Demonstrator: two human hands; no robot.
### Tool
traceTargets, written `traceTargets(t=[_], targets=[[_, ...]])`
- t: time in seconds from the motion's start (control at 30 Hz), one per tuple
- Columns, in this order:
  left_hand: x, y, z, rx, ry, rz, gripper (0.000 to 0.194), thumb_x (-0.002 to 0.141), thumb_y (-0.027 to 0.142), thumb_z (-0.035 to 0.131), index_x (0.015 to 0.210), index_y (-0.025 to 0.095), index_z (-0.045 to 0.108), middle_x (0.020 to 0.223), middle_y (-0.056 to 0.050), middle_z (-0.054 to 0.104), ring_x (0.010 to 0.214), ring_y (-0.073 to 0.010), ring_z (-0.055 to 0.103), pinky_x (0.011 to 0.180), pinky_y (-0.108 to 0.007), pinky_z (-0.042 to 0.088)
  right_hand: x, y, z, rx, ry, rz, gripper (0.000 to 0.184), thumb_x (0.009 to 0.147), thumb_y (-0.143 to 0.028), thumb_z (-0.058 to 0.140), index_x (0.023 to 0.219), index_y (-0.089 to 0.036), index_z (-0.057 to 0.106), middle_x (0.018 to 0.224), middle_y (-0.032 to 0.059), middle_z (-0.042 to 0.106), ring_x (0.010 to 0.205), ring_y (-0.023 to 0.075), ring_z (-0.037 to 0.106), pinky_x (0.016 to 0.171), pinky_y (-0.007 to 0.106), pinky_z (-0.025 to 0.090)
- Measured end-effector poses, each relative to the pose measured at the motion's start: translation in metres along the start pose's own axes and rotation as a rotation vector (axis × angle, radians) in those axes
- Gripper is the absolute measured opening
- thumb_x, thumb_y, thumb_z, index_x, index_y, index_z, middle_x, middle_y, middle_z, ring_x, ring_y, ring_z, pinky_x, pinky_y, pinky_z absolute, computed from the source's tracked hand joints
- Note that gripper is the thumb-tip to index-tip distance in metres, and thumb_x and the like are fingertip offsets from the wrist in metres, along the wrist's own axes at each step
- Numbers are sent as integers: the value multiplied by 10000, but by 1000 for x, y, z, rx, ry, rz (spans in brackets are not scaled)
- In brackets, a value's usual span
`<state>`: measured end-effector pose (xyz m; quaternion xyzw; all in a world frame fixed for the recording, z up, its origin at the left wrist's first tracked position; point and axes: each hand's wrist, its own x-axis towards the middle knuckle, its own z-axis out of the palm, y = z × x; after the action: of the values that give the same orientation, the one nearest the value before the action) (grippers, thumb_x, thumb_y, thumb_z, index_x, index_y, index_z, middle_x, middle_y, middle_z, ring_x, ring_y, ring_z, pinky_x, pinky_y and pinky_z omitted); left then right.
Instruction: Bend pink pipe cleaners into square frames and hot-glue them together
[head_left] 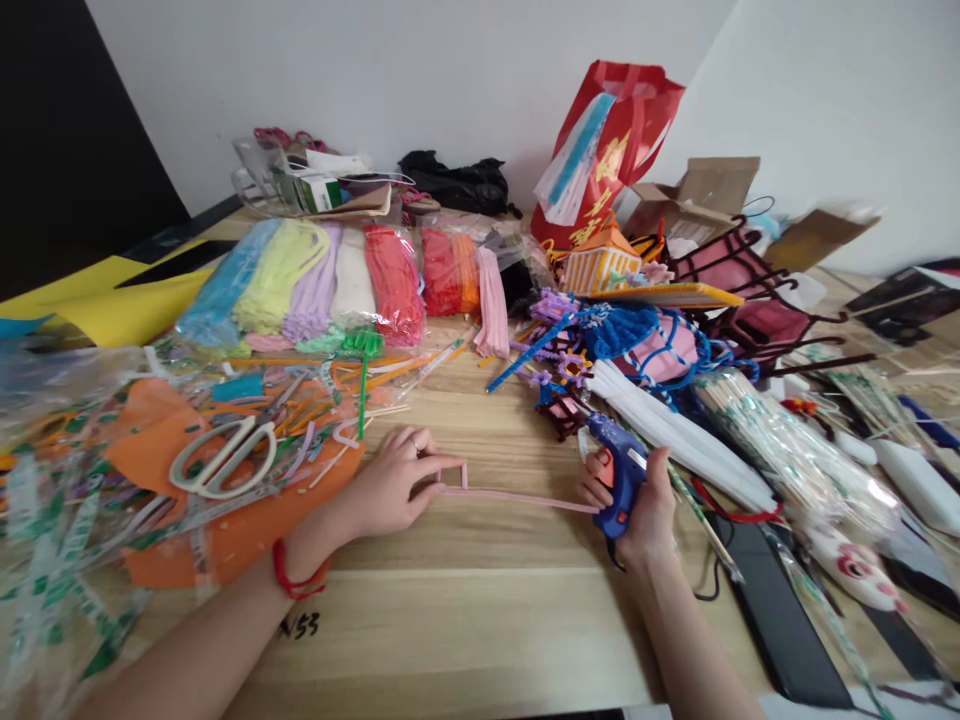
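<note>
My left hand is closed in a pinch on a pink pipe cleaner, near its bent end. A short piece of the pipe cleaner stands up by my fingertips, and the rest runs right along the table towards my other hand. My right hand is wrapped round a blue hot glue gun with an orange trigger. The gun's nozzle points up and left, away from the pipe cleaner. Left of my left hand, white-handled scissors lie on orange sheet material.
Bundled pipe cleaners in several colours lie at the back. A red bag stands behind a blue pipe-cleaner piece. White pipe cleaners, packed sticks and a black phone-like slab crowd the right. Plastic scraps cover the left.
</note>
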<state>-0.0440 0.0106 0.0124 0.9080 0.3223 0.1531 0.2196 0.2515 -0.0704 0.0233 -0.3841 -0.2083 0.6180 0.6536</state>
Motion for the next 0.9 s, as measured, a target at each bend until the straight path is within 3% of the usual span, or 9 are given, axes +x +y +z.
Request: traceTargets(t=[0.17, 0.27, 0.5, 0.57, 0.67, 0.73, 0.9], targets=[[0, 0, 0, 7, -3, -8, 357, 875, 251, 493, 1217, 315, 571, 955, -50, 481, 984, -220, 427, 910, -420, 375, 0, -8, 2, 87, 21, 16, 228, 790, -412, 562, 819, -193, 618, 755, 19, 596, 517, 88, 470, 472, 227, 442], [0, 1, -1, 1, -8, -8, 356, 874, 253, 498, 1216, 313, 573, 957, -51, 479, 985, -221, 426, 908, -421, 375, 1, -7, 2, 88, 33, 42, 184, 800, -343, 568, 884, -194, 636, 858, 30, 646, 608, 109, 539, 553, 247, 493], [0, 1, -1, 3, -15, -12, 361, 877, 244, 487, 1222, 307, 570, 955, -54, 478, 982, -220, 428, 907, -420, 378, 0, -3, 5, -10, 29, 178, 454, 752, -580, 621, 1083, -269, 615, 1093, 25, 658, 722, 161, 635, 681, 368, 562], [0, 1, -1, 5, -18, -12, 361, 879, 247, 484, 1225, 307, 568, 958, -56, 479, 984, -221, 428, 907, -421, 380, -3, -2, 6, -40, -9, 195, 422, 740, -514, 673, 1090, -288, 608, 1143, 20, 636, 751, 163, 635, 690, 383, 565], [0, 1, 0, 9, -20, -10, 357, 880, 246, 484, 1221, 306, 572, 964, -58, 479, 992, -223, 427, 914, -425, 377, -6, -1, 3, -118, -66, 189, 461, 677, -223, 778, 1091, -319, 599, 1248, -1, 573, 822, 146, 619, 718, 355, 562], [1, 1, 0, 14, -23, -9, 359, 879, 241, 485, 1221, 307, 572, 966, -58, 475, 992, -222, 429, 915, -424, 378, -8, 0, 1, -161, -90, 182, 532, 633, -106, 786, 1081, -323, 601, 1230, -8, 578, 841, 132, 610, 730, 318, 559], [1, 0, 0, 13, -21, -11, 360, 878, 243, 489, 1221, 310, 572, 965, -57, 467, 990, -222, 431, 913, -422, 381, -6, 2, -1, -204, -126, 172, 364, 701, -160, 754, 1015, -283, 617, 982, -19, 647, 759, 114, 615, 735, 283, 547]])
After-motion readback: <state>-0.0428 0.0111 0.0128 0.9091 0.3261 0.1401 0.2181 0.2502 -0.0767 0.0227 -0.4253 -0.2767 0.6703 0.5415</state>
